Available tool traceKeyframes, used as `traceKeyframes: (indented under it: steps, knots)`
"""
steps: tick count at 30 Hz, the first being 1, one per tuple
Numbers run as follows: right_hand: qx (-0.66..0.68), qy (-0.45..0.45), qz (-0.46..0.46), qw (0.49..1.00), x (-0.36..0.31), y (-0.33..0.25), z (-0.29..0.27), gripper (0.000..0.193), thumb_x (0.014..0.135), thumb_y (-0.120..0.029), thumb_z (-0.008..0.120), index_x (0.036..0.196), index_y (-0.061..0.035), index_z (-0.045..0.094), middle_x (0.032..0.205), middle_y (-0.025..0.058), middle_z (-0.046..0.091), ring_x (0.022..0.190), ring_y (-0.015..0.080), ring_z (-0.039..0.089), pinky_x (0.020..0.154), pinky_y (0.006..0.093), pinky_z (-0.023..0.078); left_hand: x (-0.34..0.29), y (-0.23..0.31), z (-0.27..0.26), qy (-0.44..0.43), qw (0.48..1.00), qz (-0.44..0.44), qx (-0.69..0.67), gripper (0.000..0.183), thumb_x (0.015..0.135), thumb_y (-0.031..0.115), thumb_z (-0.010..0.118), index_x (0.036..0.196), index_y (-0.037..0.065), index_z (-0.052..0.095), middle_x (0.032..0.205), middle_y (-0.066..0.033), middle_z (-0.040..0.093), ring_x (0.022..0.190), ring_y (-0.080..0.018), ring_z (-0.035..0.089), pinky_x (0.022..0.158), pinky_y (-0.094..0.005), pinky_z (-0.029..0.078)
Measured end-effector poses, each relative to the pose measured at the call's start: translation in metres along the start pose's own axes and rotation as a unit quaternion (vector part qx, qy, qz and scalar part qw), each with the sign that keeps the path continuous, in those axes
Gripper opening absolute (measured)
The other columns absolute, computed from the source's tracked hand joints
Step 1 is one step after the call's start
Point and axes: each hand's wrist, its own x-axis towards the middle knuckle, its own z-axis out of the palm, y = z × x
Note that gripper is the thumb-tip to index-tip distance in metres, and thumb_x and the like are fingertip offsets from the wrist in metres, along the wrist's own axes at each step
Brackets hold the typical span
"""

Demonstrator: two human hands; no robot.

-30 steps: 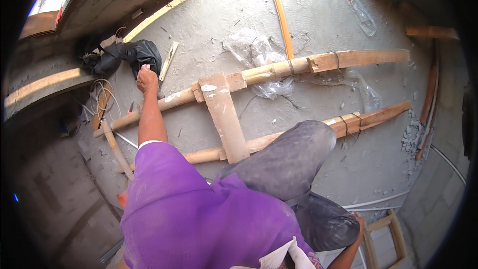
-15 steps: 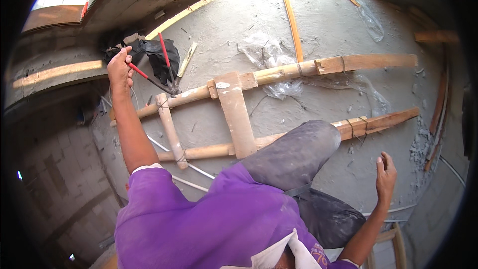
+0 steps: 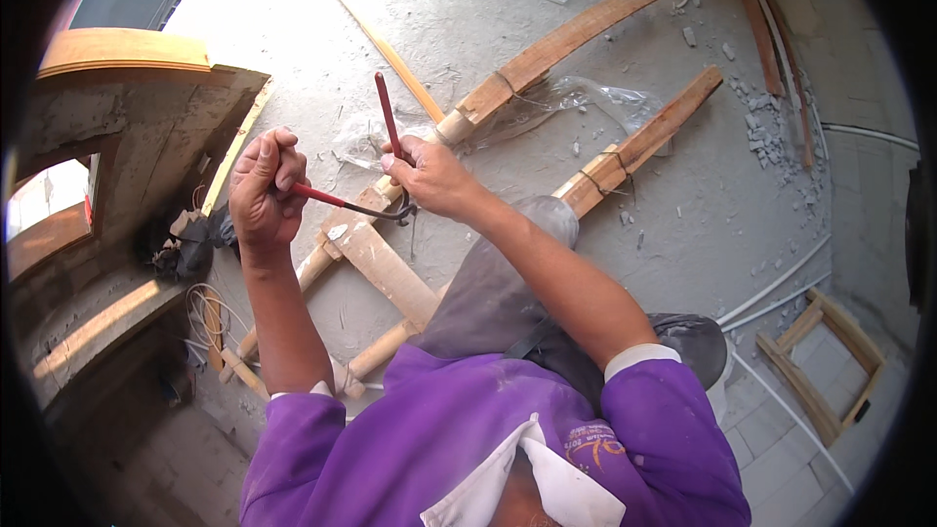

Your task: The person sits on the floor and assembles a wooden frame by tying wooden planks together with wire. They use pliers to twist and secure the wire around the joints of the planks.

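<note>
Long pincers with red handles (image 3: 337,198) are spread between my two hands, their dark metal head (image 3: 402,214) just above a wooden pole. My left hand (image 3: 265,190) is closed around the end of one handle. Gripping the other handle, which sticks up past the fingers, is my right hand (image 3: 436,176). Below lies a ladder-like wooden frame (image 3: 390,268), made of two long poles with crosspieces. Dark wire ties (image 3: 508,84) bind its joints. My knee rests over the nearer pole and hides part of it.
Clear plastic sheeting (image 3: 586,96) lies between and beside the poles. A thin wooden strip (image 3: 376,34) runs across the concrete floor. Rubble (image 3: 766,127) is scattered by the right wall, near a small wooden frame (image 3: 815,361). A black bag (image 3: 190,249) sits at the left.
My right hand has come in from the right and taken hold of the second handle. The pincers have moved right along the far pole, and my view has turned.
</note>
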Motion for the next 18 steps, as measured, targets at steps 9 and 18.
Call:
traceKeyframes:
  steps: [9,18]
  knots:
    - [-0.053,0.128,-0.24,0.961,-0.081,-0.006,-0.035,0.028,0.09,-0.009,0.066,0.117,-0.0009,0.063,0.114,0.0176,0.067,0.113,0.0302,0.064,0.093,0.0383,0.053,0.001,-0.105,0.004,-0.038,0.961,-0.263,0.072,0.1,0.086,0.082,0.033,0.123,-0.008,0.055,0.106,-0.0147,0.064,0.084,-0.0193,0.066,0.064,-0.0299,0.059]
    - [-0.314,0.128,-0.342,0.877,-0.076,0.001,-0.046,0.042,0.082,-0.001,0.057,0.124,0.002,0.06,0.133,0.0278,0.054,0.132,0.042,0.047,0.109,0.0523,0.035,0.029,-0.166,0.043,-0.096,0.916,-0.311,-0.237,0.074,0.089,0.067,0.055,0.12,0.0,0.057,0.113,-0.0133,0.065,0.106,-0.0217,0.064,0.089,-0.0363,0.054]
